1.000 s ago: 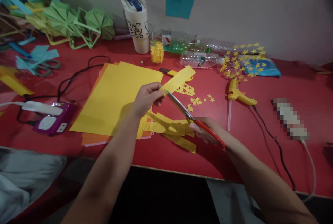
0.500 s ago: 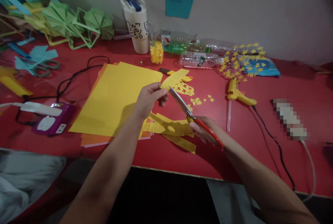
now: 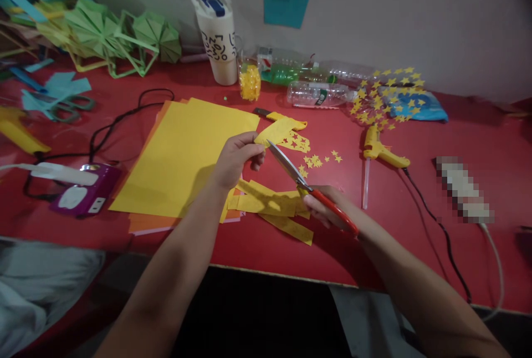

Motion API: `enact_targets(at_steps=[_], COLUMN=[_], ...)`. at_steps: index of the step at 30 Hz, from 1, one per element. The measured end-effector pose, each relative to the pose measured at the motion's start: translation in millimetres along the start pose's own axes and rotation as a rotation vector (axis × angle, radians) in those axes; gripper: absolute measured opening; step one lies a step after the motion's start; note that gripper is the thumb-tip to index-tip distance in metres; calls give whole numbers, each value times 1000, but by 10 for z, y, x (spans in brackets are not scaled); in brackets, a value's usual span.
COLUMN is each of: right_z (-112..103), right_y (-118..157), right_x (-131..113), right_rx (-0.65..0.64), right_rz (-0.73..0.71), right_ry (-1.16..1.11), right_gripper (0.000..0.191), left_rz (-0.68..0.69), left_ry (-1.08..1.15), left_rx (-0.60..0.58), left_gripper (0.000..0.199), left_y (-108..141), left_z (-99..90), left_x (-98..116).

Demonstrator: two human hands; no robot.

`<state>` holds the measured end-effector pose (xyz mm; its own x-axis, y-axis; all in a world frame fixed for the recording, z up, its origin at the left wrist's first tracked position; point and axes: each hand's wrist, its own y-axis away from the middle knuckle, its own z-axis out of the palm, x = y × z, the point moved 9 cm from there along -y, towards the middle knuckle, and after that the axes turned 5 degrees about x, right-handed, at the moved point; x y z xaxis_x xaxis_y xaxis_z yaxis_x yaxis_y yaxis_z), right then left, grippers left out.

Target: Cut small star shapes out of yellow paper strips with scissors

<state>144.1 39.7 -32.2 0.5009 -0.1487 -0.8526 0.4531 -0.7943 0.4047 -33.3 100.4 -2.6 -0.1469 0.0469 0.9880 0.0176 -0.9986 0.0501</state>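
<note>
Between thumb and fingers my left hand [image 3: 241, 157] pinches a yellow paper strip [image 3: 275, 129]. My right hand [image 3: 328, 208] is closed round the handles of red-handled scissors [image 3: 305, 182], whose tips point up and left at the strip's edge beside my left fingertips. Behind the strip lie a yellow cutter [image 3: 297, 123] and a paper piece with star-shaped holes [image 3: 300, 142]. Small yellow stars [image 3: 313, 162] are scattered just beyond the blades. Below my hands, several yellow strips [image 3: 266, 203] overlap the edge of a stack of yellow sheets [image 3: 178, 153].
A yellow glue gun [image 3: 384, 152] with its cord lies right, near a spray of stars [image 3: 374, 103]. Bottles [image 3: 318, 95], a star-filled cup [image 3: 250, 82] and a white tumbler [image 3: 220, 42] line the back. A purple power socket [image 3: 85, 189] and cables are left.
The free end of the yellow strip has shifted slightly left and down. Both hands and the scissors have barely moved.
</note>
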Motion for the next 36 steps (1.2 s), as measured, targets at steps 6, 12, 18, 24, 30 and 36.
enact_targets(at_steps=[6, 12, 18, 24, 30, 36], right_z=[24, 23, 2, -1, -22, -28], right_y=[-13, -24, -76, -81, -69, -27], right_x=[25, 50, 116, 137, 120, 36], right_rx=[-10, 32, 97, 121, 152, 150], right_rz=[43, 22, -37, -70, -86, -74], right_ry=[-13, -59, -81, -52, 39, 85], right_gripper=[57, 57, 57, 57, 56, 55], left_rz=[-35, -39, -47, -20, 14, 24], left_ry=[25, 35, 49, 82, 70, 107], left_rx=[3, 48, 41, 43, 17, 57], left_gripper=[13, 14, 15, 13, 24, 23], left_y=[-10, -9, 1, 26, 49, 47], left_z=[-17, -35, 15, 35, 70, 59], left_x=[-11, -11, -39, 27, 31, 0])
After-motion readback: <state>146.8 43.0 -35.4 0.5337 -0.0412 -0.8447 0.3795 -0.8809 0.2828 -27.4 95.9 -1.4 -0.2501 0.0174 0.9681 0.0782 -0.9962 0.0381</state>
